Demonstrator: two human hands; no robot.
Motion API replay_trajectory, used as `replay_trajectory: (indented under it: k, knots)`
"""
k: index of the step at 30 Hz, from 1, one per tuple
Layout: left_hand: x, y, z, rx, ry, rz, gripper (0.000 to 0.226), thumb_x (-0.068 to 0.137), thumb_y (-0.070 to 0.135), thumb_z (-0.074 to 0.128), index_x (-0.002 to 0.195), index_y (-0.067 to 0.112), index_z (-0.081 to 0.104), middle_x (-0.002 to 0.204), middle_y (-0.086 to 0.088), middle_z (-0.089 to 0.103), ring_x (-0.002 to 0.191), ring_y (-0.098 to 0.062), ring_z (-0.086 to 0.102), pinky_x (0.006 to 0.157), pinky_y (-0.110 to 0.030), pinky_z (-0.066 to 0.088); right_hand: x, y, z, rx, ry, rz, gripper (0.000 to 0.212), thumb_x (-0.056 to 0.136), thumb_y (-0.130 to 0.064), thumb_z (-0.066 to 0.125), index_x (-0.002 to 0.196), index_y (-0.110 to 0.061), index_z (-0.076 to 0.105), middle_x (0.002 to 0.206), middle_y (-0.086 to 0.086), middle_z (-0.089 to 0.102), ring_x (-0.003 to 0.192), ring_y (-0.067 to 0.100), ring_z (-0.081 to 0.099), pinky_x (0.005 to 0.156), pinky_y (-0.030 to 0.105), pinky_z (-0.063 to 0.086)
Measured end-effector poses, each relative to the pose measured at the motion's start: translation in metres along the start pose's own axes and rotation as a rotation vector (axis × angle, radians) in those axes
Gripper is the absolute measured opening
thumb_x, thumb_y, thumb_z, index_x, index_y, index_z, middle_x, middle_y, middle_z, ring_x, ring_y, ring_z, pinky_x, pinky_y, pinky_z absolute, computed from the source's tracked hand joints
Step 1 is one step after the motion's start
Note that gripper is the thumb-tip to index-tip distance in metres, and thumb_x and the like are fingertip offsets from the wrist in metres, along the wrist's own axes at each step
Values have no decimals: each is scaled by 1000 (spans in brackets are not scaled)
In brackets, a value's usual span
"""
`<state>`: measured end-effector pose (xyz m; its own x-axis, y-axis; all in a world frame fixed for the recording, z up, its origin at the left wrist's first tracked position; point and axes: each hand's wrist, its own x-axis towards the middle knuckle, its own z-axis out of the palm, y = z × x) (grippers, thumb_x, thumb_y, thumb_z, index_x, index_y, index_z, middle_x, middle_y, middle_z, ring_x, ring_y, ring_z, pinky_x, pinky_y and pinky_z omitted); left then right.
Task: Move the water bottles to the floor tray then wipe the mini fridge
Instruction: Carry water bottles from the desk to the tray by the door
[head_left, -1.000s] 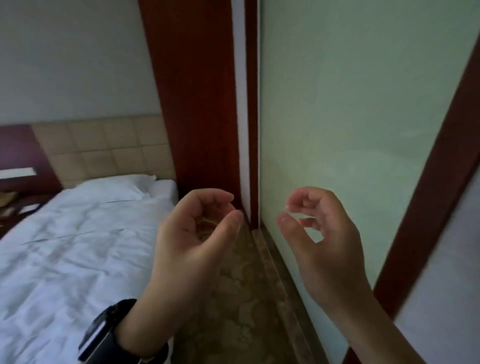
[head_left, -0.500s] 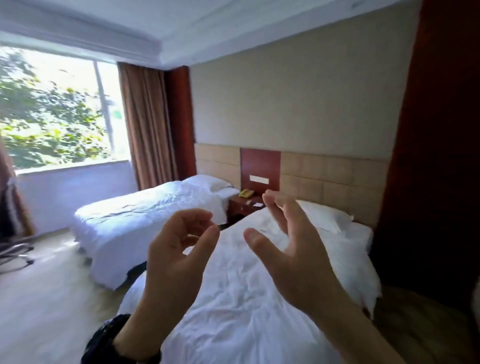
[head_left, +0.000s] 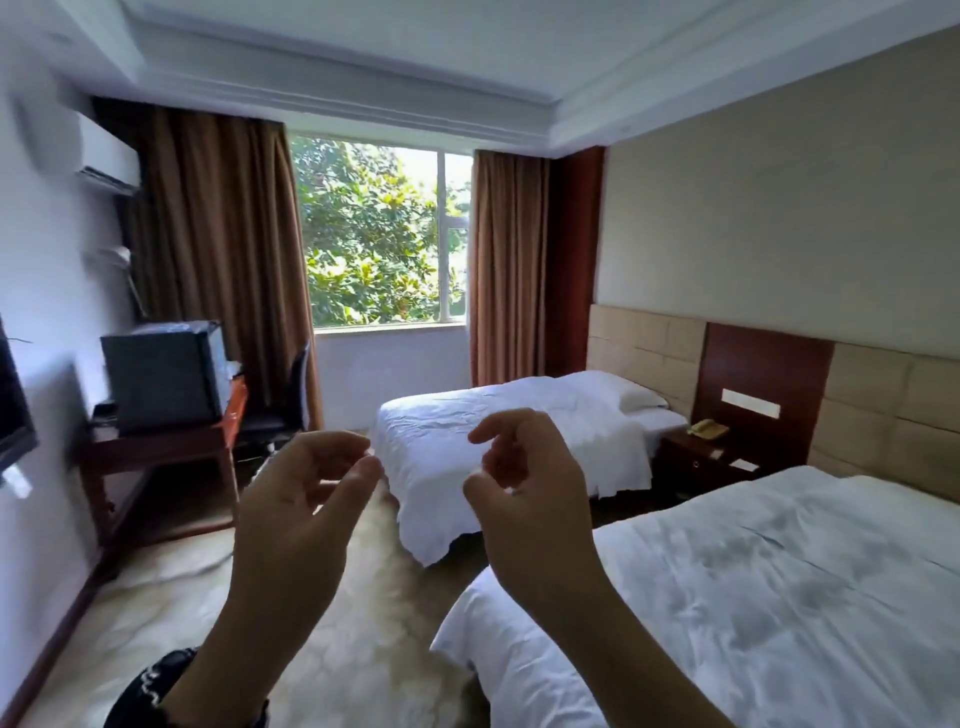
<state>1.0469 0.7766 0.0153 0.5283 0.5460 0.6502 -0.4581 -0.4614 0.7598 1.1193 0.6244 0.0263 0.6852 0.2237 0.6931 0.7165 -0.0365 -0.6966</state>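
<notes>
A black mini fridge stands on a dark wooden desk against the left wall, far across the room. No water bottles and no floor tray can be made out. My left hand and my right hand are raised side by side in front of me, fingers loosely curled, holding nothing. Both hands are well short of the fridge.
Two white beds fill the right side, one near and one farther, with a nightstand and phone between them. A black chair stands by the desk. Patterned floor runs between me and the desk.
The view has swung left from a glass partition, across the beds, to the window and the desk with the fridge. Both hands stay raised and empty.
</notes>
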Motion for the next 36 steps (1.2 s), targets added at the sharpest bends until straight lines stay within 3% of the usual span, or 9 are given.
replay_trajectory:
  k: [3,6,11,21,29,33,36]
  knots:
    - [27,-19,-23,67,19,5,29,68,51,63,88,30,67,89,7,71,79,-9,68,74,-34,56,26,7,48,-17,-65,-3,39,77,-1,66,81,-37,52,71,-5,55,67,14,53,63,25,51]
    - [51,-38,-41,104,37,11,17,72,46,65,86,36,67,90,10,72,80,-8,68,74,-32,55,45,15,87,-13,-95,-12,43,77,1,66,77,-39,49,69,-2,54,69,16,52,62,25,47]
    - [87,-73,-51,108,74,23,29,70,53,60,87,31,67,88,5,72,79,-13,69,73,-32,54,76,41,135,43,-150,-16,35,75,2,65,84,-29,54,72,4,56,66,18,50,63,33,48]
    - [189,-196,-22,208,59,-12,32,69,52,59,89,28,67,90,10,72,82,-9,69,72,-26,52,178,163,209,116,-178,-10,31,74,4,67,87,-23,58,74,8,57,69,22,52,67,42,51]
    - [309,-298,3,238,99,-36,33,70,52,58,90,28,67,90,8,72,83,-11,69,73,-29,54,296,261,290,147,-232,30,32,76,4,68,89,-24,58,79,1,60,76,15,57,67,28,53]
    - [360,-343,-13,254,145,-68,34,69,53,58,92,30,67,90,8,71,85,-11,69,76,-30,55,340,294,349,182,-280,66,33,77,7,63,92,-22,59,85,-3,62,80,12,59,68,29,55]
    - [403,-384,-32,257,172,-78,34,68,53,58,95,33,67,93,10,73,88,-7,69,78,-29,54,373,318,400,203,-335,73,33,80,0,65,101,-25,59,91,-10,64,81,5,62,65,18,52]
